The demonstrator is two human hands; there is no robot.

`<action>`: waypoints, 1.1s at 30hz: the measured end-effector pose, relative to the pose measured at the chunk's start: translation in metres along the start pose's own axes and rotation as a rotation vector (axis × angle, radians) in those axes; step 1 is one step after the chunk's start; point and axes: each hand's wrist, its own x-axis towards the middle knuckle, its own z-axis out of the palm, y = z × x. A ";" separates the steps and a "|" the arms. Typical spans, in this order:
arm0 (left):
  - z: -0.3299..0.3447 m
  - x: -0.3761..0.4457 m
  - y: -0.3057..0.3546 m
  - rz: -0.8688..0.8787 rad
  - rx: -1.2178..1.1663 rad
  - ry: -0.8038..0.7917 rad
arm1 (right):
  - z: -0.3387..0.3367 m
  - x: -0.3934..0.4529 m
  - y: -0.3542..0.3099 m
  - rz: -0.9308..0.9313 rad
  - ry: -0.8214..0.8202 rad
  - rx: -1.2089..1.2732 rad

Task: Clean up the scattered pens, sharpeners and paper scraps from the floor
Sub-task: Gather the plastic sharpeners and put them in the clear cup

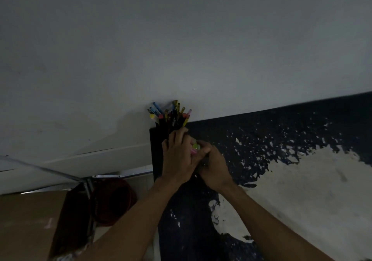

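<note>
A bunch of pens and pencils (pixel 173 115) sticks up out of a black holder (pixel 156 150) that stands against the white wall. My left hand (pixel 178 160) grips the holder and the lower part of the bunch. My right hand (pixel 213 166) is pressed against the left one, its fingers curled round small items; a yellow-green piece (pixel 195 146) and a pink piece (pixel 193 151) show between the two hands. What exactly these small pieces are is hard to tell in the dim light.
A dark surface with worn pale patches (pixel 291 180) spreads to the right. At the lower left lie a brown cardboard sheet (pixel 26 224), a reddish basket (pixel 112 200) and a metal frame leg (pixel 88 186). The white wall (pixel 181 39) fills the upper view.
</note>
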 end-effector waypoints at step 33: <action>-0.027 -0.043 -0.033 0.079 -0.059 -0.063 | 0.006 -0.023 -0.042 -0.161 0.150 -0.522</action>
